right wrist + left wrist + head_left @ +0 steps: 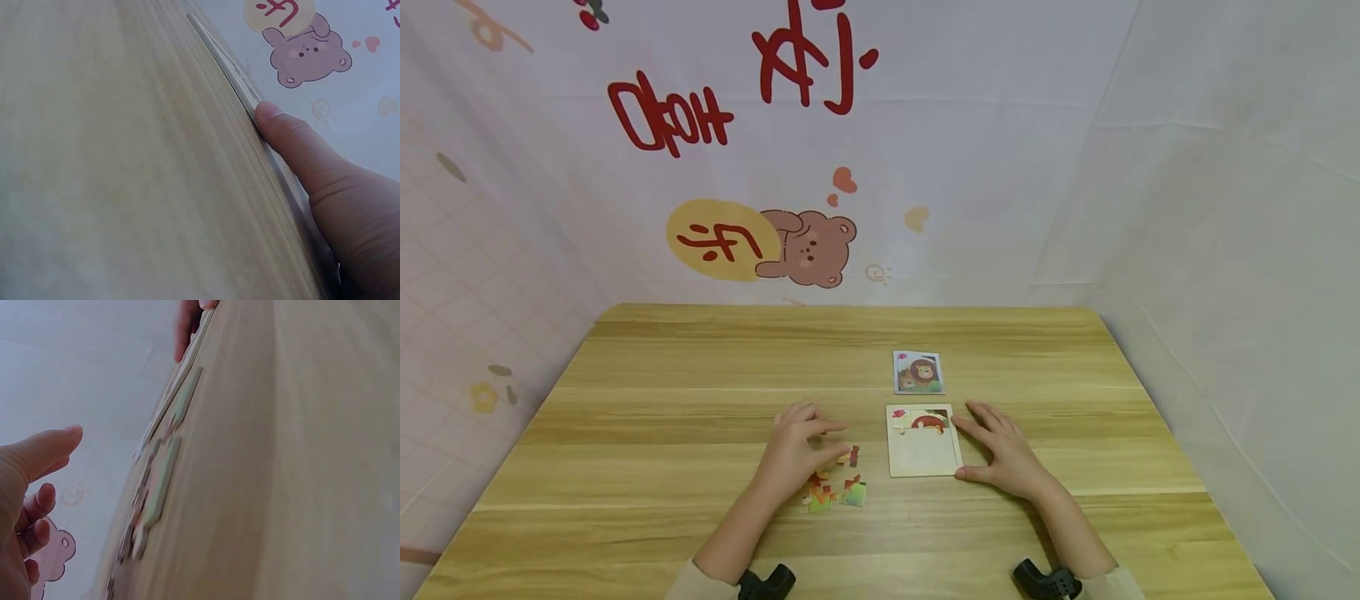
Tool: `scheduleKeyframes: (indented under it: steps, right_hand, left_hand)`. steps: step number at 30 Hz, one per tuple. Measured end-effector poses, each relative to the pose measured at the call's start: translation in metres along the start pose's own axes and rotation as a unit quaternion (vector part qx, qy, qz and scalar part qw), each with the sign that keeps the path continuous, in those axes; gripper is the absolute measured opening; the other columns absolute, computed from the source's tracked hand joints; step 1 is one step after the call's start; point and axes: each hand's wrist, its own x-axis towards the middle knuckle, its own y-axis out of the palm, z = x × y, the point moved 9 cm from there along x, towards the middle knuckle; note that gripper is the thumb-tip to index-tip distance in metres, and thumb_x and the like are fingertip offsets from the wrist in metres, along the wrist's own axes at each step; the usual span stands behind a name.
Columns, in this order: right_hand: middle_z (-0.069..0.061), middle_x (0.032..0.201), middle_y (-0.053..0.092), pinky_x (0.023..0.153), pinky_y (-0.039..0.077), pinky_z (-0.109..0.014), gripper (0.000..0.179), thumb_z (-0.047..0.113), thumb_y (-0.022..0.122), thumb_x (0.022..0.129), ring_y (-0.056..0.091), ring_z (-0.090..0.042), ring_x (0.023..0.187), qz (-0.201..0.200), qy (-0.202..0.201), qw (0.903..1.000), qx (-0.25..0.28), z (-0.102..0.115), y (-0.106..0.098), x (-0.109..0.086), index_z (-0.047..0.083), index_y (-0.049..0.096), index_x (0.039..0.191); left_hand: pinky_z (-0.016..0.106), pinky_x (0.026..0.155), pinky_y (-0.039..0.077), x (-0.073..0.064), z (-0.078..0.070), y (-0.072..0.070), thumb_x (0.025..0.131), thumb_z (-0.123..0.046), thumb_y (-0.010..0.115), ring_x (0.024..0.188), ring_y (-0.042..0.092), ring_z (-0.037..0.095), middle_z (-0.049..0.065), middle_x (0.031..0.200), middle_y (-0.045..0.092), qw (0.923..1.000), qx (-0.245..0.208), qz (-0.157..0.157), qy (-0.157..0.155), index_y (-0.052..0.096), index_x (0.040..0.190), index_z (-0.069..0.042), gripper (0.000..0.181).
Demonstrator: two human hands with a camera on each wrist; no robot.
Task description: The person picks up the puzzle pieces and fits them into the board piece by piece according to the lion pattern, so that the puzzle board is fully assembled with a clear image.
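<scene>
My left hand [796, 446] is over the left part of the table, its thumb and fingers apart with nothing between them. Several loose jigsaw pieces [854, 492] in green, orange and brown lie beneath and beside it; the hand hides part of them. In the left wrist view, green-topped jigsaw pieces [164, 481] lie flat below the thumb. To their right is a square, cream puzzle board [925, 458], with fitted pieces along its top showing a pink flower and a brown mane. My right hand [1011, 454] rests beside it, thumb [270, 111] and index finger spread along its right edge.
Behind the board lies a picture card [918, 372] with a lion on it. The wooden table [700, 358] ends at a white printed cloth [970, 167] at the back, with more cloth on both sides. Dark wrist devices [1047, 579] sit at both wrists.
</scene>
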Motion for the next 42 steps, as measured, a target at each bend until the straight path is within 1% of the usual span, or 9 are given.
scheduleKeyframes:
  steps: [5, 8, 11, 13, 17, 22, 28, 34, 42]
  right_hand:
    - [-0.014, 0.152, 0.029, 0.103, 0.013, -0.062, 0.082, 0.061, 0.07, 0.076, 0.019, -0.035, 0.139, 0.001, 0.001, 1.0, -0.001, 0.0, 0.0, 0.0, 0.02, 0.048, 0.143]
    - [-0.014, 0.152, 0.029, 0.103, 0.013, -0.062, 0.082, 0.061, 0.07, 0.076, 0.019, -0.036, 0.139, 0.003, 0.002, 1.0, -0.003, -0.001, 0.001, 0.0, 0.02, 0.048, 0.143]
    - [-0.014, 0.152, 0.029, 0.103, 0.012, -0.063, 0.082, 0.061, 0.07, 0.076, 0.019, -0.036, 0.139, 0.003, 0.003, 1.0, -0.002, -0.001, 0.001, 0.0, 0.02, 0.048, 0.143]
    - [-0.014, 0.152, 0.029, 0.103, 0.012, -0.063, 0.082, 0.061, 0.07, 0.076, 0.019, -0.036, 0.139, 0.002, 0.002, 1.0, -0.003, -0.001, 0.001, 0.0, 0.02, 0.048, 0.143]
    - [-0.014, 0.152, 0.029, 0.103, 0.013, -0.063, 0.082, 0.06, 0.07, 0.076, 0.019, -0.037, 0.139, -0.001, -0.003, 1.0, -0.003, 0.0, 0.0, -0.001, 0.019, 0.048, 0.143]
    - [-0.015, 0.151, 0.03, 0.102, 0.014, -0.063, 0.082, 0.059, 0.072, 0.075, 0.021, -0.037, 0.138, -0.007, -0.007, 0.9999, -0.002, 0.001, -0.001, -0.002, 0.019, 0.049, 0.142]
    - [-0.014, 0.152, 0.029, 0.103, 0.012, -0.063, 0.082, 0.06, 0.071, 0.075, 0.019, -0.036, 0.139, -0.001, -0.002, 1.0, 0.002, -0.001, 0.0, -0.002, 0.02, 0.048, 0.143]
    - [-0.013, 0.153, 0.028, 0.103, 0.013, -0.062, 0.082, 0.061, 0.07, 0.076, 0.019, -0.036, 0.139, 0.001, 0.0, 1.0, -0.001, -0.002, 0.002, -0.002, 0.021, 0.047, 0.143]
    - [-0.013, 0.153, 0.028, 0.103, 0.011, -0.063, 0.081, 0.059, 0.071, 0.076, 0.018, -0.036, 0.139, 0.001, 0.0, 1.0, 0.005, -0.001, 0.001, -0.001, 0.021, 0.047, 0.143]
  left_hand:
    - [0.044, 0.082, 0.024, -0.012, 0.011, -0.013, 0.067, -0.019, 0.089, 0.083, 0.046, 0.01, -0.003, 0.081, 0.06, 1.0, 0.001, -0.005, -0.003, 0.078, 0.095, -0.012, 0.031]
    - [0.043, 0.082, 0.024, -0.019, 0.019, -0.02, 0.066, -0.018, 0.089, 0.086, 0.048, 0.011, -0.004, 0.085, 0.061, 1.0, 0.004, -0.004, -0.007, 0.078, 0.095, -0.013, 0.032]
    - [0.044, 0.083, 0.025, -0.026, 0.027, -0.027, 0.065, -0.02, 0.089, 0.09, 0.049, 0.012, -0.007, 0.088, 0.062, 0.9998, 0.013, 0.0, -0.013, 0.077, 0.096, -0.014, 0.034]
    - [0.044, 0.084, 0.025, -0.03, 0.031, -0.031, 0.064, -0.022, 0.09, 0.09, 0.05, 0.012, -0.008, 0.089, 0.062, 0.9996, 0.023, 0.002, -0.015, 0.077, 0.096, -0.015, 0.035]
    - [0.043, 0.082, 0.025, -0.036, 0.041, -0.036, 0.064, -0.025, 0.09, 0.092, 0.05, 0.014, -0.009, 0.092, 0.062, 0.9988, 0.039, 0.005, -0.029, 0.077, 0.097, -0.016, 0.037]
    - [0.043, 0.084, 0.024, -0.041, 0.052, -0.04, 0.063, -0.025, 0.09, 0.102, 0.051, 0.018, -0.009, 0.098, 0.063, 0.9971, 0.05, 0.015, -0.055, 0.076, 0.098, -0.016, 0.038]
    - [0.041, 0.081, 0.026, -0.046, 0.064, -0.043, 0.063, -0.027, 0.09, 0.103, 0.051, 0.022, -0.006, 0.099, 0.063, 0.9935, 0.068, 0.03, -0.087, 0.076, 0.099, -0.016, 0.04]
    - [0.042, 0.081, 0.025, -0.048, 0.071, -0.046, 0.064, -0.03, 0.089, 0.104, 0.052, 0.027, -0.003, 0.099, 0.065, 0.9897, 0.088, 0.032, -0.108, 0.076, 0.099, -0.016, 0.04]
    - [0.045, 0.081, 0.025, -0.048, 0.076, -0.047, 0.066, -0.032, 0.088, 0.104, 0.051, 0.028, -0.003, 0.097, 0.065, 0.9877, 0.075, 0.036, -0.132, 0.076, 0.095, -0.016, 0.035]
